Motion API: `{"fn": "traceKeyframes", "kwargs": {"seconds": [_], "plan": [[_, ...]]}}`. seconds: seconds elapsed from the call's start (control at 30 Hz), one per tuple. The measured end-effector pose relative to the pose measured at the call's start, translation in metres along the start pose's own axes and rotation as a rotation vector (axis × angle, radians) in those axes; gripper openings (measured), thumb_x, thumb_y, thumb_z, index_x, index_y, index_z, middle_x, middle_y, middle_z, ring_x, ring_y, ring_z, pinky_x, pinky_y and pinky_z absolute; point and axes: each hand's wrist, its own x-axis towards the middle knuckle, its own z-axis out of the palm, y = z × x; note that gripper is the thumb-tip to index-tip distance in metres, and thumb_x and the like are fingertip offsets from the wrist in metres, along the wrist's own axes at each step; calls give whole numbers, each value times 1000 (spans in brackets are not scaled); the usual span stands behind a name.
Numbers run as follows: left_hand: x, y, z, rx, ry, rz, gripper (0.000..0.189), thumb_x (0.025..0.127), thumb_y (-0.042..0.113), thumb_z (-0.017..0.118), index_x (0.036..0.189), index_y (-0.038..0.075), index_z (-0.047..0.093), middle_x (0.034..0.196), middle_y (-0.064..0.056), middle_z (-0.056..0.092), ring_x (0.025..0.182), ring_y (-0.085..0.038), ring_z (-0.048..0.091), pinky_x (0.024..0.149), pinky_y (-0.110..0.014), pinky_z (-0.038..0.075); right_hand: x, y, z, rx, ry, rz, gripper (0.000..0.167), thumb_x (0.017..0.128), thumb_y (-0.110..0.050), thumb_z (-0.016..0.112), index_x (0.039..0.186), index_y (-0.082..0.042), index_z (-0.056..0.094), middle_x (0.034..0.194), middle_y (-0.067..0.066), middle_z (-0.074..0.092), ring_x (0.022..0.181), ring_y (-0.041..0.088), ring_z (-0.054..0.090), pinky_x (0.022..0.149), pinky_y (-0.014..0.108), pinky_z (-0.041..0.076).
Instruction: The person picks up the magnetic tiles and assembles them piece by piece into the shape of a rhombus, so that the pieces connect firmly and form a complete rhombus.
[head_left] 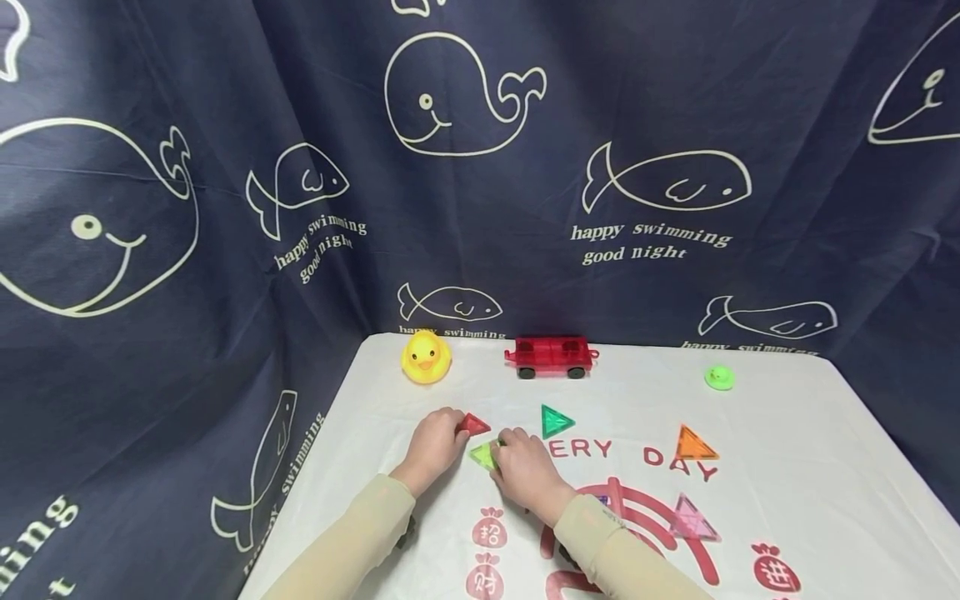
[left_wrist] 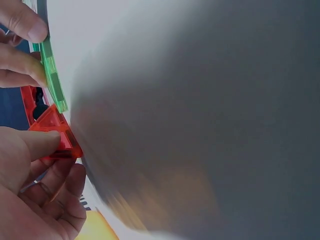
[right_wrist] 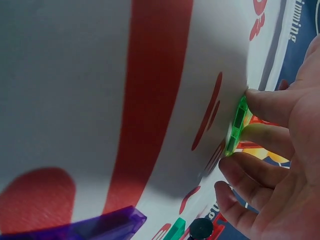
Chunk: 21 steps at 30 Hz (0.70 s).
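Left hand (head_left: 437, 442) pinches red triangle (head_left: 475, 425) at its right; right hand (head_left: 525, 471) grips lime triangle (head_left: 482, 455) at its left. Tiles adjacent between hands, red farther forward; can't tell if touching.

The left arm (head_left: 348, 533) and right arm (head_left: 626, 546) reach forward. The left hand (head_left: 436, 443) pinches with its thumb (left_wrist: 42, 143) and fingers (left_wrist: 57, 172). Near those fingers, the right hand (head_left: 528, 468) pinches too.
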Motion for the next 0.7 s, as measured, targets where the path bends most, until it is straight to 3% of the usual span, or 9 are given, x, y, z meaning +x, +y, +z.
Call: {"fn": "traceKeyframes", "kwargs": {"seconds": [0.23, 0.43, 0.7], "plan": [[-1, 3, 2, 15, 6, 10, 10, 91, 14, 82, 90, 9, 73, 78, 0, 64, 69, -15, 58, 64, -35, 51, 6, 4, 2, 4, -3, 1, 35, 88, -27, 85, 116, -8, 80, 119, 13, 71, 102, 28, 66, 81, 46, 57], [-1, 6, 5, 3, 15, 0, 13, 90, 14, 83, 86, 11, 71, 73, 2, 63, 63, -12, 53, 58, -33, 48, 11, 8, 2, 11, 25, -20, 24, 85, -22, 87, 105, -10, 82, 120, 14, 74, 97, 30, 67, 77, 45, 57], [-1, 9, 8, 25, 4, -3, 13, 91, 15, 81, 84, 10, 71, 71, 2, 63, 60, -12, 53, 55, -32, 46, 17, 13, 1, 30, 14, -10, 24, 84, -19, 89, 105, -11, 83, 124, 15, 73, 93, 31, 68, 73, 45, 57]]}}
